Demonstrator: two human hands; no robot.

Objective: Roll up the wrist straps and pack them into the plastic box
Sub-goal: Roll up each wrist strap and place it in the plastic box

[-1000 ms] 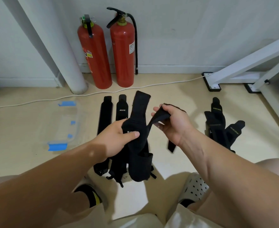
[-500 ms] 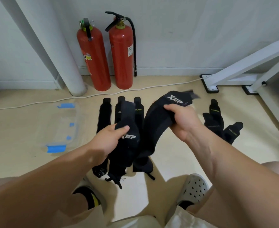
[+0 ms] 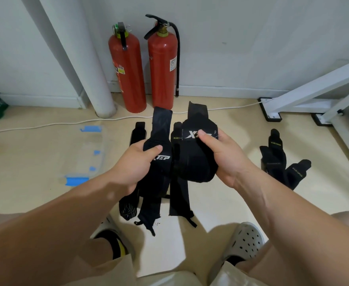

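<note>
Left hand [image 3: 135,165]: curled round a black woven wrist strap [image 3: 161,162], thumb pressed beside its white printed logo; a flat tail is seen hanging down.
Right hand [image 3: 225,159]: clamped on a second strap [image 3: 196,162], which is bunched into a soft rounded fold, thumb laid on the logo.
Plastic box [image 3: 87,153]: clear, round-cornered, blue-clipped; set on the floor [image 3: 35,162] at the left, well apart from both straps.
Spare straps [image 3: 280,162]: a limp black heap, yellow-lettered, at the right.

Black wrist straps [image 3: 196,153] with white logos; 2 red extinguishers [image 3: 144,69]; blue-taped clear box [image 3: 87,153].
</note>
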